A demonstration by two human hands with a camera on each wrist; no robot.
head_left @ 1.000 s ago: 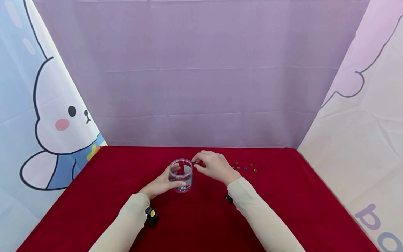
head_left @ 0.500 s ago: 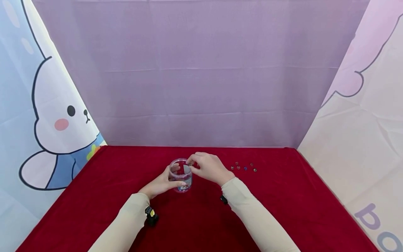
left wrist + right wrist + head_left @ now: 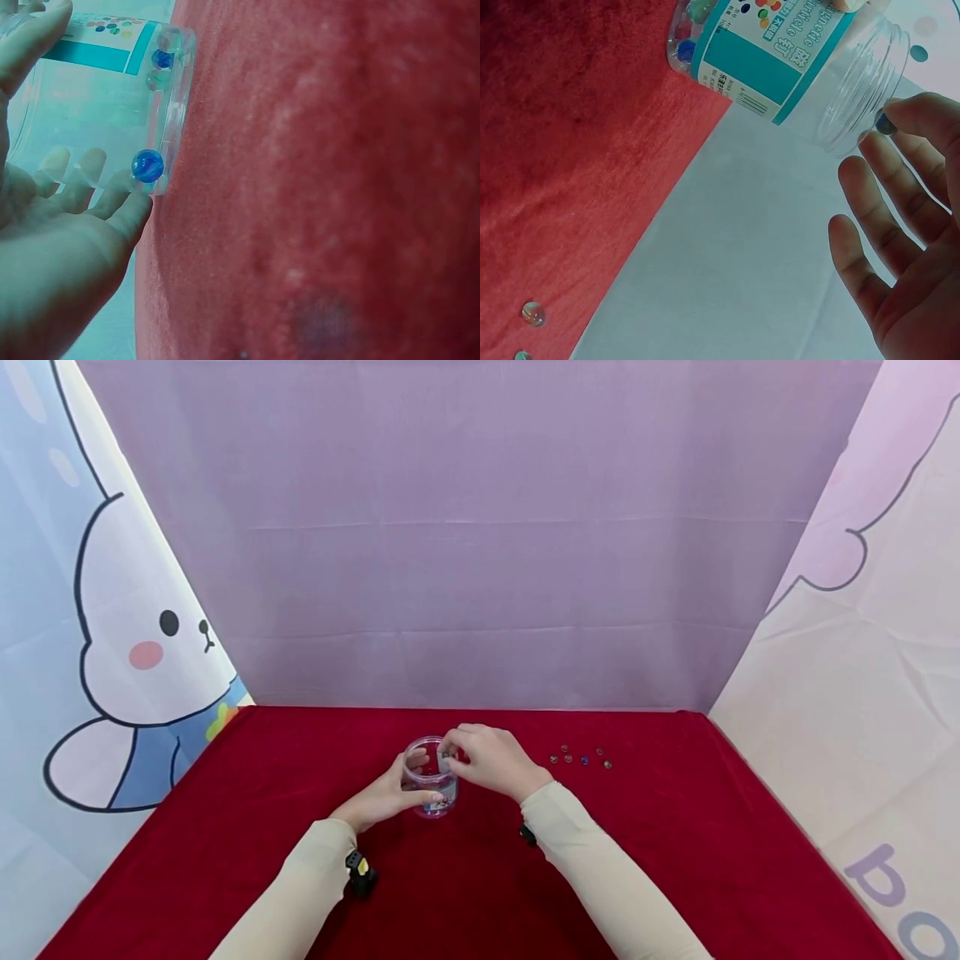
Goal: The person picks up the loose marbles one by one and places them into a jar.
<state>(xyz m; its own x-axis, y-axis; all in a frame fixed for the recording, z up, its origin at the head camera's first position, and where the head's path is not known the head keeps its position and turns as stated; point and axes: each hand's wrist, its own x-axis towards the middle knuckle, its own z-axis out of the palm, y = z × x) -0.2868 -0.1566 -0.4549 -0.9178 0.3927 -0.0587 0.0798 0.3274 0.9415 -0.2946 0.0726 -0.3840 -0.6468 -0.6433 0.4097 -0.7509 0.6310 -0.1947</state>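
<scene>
A clear plastic jar (image 3: pixel 433 810) with a teal and white label (image 3: pixel 742 64) stands upright and uncapped on the red cloth. My left hand (image 3: pixel 386 795) grips it round the side, thumb in front and fingers behind. Several marbles lie at the jar's bottom, among them a blue swirled marble (image 3: pixel 148 166). Over the right side of the jar's mouth is my right hand (image 3: pixel 487 760). Its thumb and forefinger pinch a dark marble (image 3: pixel 886 122) right at the rim, while the other fingers spread outside the jar.
Several loose marbles lie on the red cloth (image 3: pixel 675 843) to the right of my right hand, including a blue marble (image 3: pixel 585 761) and a clear marble (image 3: pixel 533 313). A lilac curtain (image 3: pixel 480 568) hangs behind the table, with printed sheets at both sides.
My right hand has moved left with the pinched marble, from beside the jar to over its mouth. The left hand and the jar have stayed in place.
</scene>
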